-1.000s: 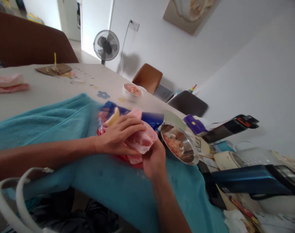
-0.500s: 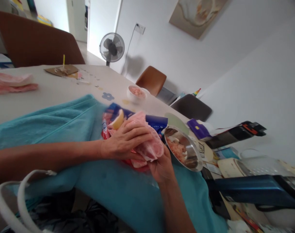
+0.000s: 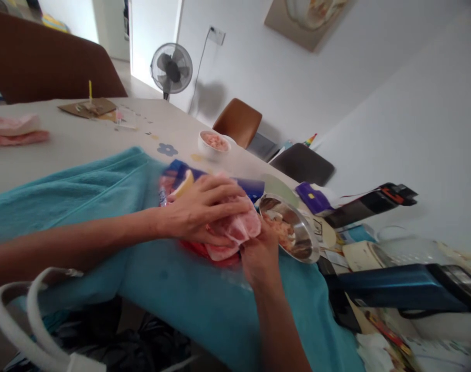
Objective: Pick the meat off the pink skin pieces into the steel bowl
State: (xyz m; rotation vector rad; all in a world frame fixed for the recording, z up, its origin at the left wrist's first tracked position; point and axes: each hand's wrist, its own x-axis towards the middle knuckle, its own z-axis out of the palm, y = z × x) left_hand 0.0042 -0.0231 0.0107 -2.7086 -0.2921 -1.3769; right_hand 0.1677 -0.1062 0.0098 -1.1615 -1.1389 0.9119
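Both of my hands are on a peeled pink pomelo (image 3: 241,226), its pale membrane showing between my fingers. My left hand (image 3: 204,209) lies over its top and left side, fingers curved round it. From the right, my right hand (image 3: 261,250) grips its near end; those fingertips are mostly hidden. Beneath is a red and blue plastic bag (image 3: 253,187), spread on a turquoise towel (image 3: 161,289). A yellow-edged piece of rind (image 3: 184,185) sits beside my left wrist. Right of my right hand, a steel bowl (image 3: 307,240) holds pink pulp pieces.
Farther back on the table (image 3: 142,135) stands a white bowl (image 3: 215,147) of pink pieces. A folded pink cloth-like item (image 3: 16,132) lies far left. On the right are a dark blue bottle (image 3: 390,284), a black bottle (image 3: 369,204) and a purple packet (image 3: 313,198).
My left hand has slid a little further over the pomelo, covering more of its top. My right hand stays at its near end. The whole view has shifted slightly.
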